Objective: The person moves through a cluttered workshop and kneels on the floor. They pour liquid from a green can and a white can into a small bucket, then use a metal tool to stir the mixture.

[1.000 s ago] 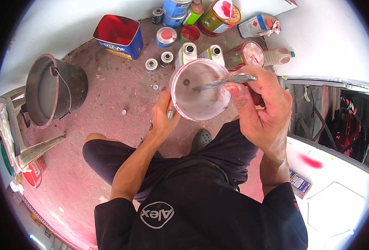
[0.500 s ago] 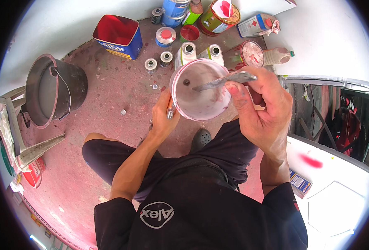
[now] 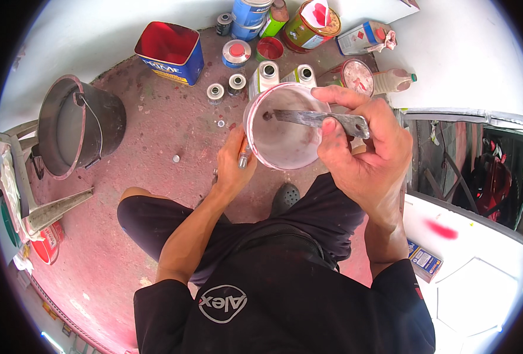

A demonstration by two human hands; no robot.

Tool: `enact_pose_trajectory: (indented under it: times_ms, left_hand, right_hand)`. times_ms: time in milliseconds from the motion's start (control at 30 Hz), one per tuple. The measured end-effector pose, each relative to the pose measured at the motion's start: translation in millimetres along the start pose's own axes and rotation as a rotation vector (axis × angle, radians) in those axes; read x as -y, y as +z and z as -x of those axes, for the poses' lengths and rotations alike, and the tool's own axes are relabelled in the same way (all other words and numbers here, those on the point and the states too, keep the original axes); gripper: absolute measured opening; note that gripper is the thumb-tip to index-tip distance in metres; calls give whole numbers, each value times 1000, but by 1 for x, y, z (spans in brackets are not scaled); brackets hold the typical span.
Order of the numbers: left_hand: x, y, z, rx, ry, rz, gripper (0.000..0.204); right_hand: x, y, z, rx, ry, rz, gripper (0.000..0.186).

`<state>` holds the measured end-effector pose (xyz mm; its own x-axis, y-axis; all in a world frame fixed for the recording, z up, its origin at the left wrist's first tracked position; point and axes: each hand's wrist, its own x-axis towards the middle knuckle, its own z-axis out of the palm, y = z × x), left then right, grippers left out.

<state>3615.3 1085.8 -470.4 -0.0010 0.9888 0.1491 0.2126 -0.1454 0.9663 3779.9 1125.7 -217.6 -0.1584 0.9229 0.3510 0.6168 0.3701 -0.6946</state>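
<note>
A whitish, translucent paint cup (image 3: 285, 147) with a pink-stained rim is held up in front of me, its mouth toward the view. A dark round spot shows at its bottom, beside thin greyish residue. My left hand (image 3: 235, 160) is closed at the cup's left side, its fingers partly hidden beneath. By that hand a silver and orange metal part (image 3: 244, 154) sticks out; its rest is hidden by the cup. Between thumb and fingers, my right hand (image 3: 373, 147) grips a flat metal stirring strip (image 3: 309, 118) with a hole in its end. The strip's far tip reaches into the cup.
Beyond the cup stand metal bottles (image 3: 236, 84), paint tins (image 3: 236, 53) and a blue square tin (image 3: 173, 53) with a red inside. A dark bucket (image 3: 105, 121) of grey liquid sits left, near a stool (image 3: 61, 209). A small cap (image 3: 176, 159) lies on the stained floor.
The strip has swung flatter across the cup, its tip now beside the dark spot. My right hand has turned, with a finger stretched along the rim. The left hand has barely moved.
</note>
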Motion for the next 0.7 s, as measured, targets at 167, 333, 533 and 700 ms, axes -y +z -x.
enact_pose_trajectory:
  times_ms: [167,333,533,700]
  left_hand:
    - [3,-2,3,57,-57,-5,57]
    - [7,-2,3,60,-48,24,61]
    - [13,-1,3,66,-54,25,65]
    - [15,1,5,56,-76,37,68]
  right_hand:
    - [-2,3,-1,8,132,-172,18]
    - [0,9,-7,-18,222,-338,27]
    - [-4,12,-9,-14,222,-338,29]
    - [-4,6,-11,72,173,-226,27]
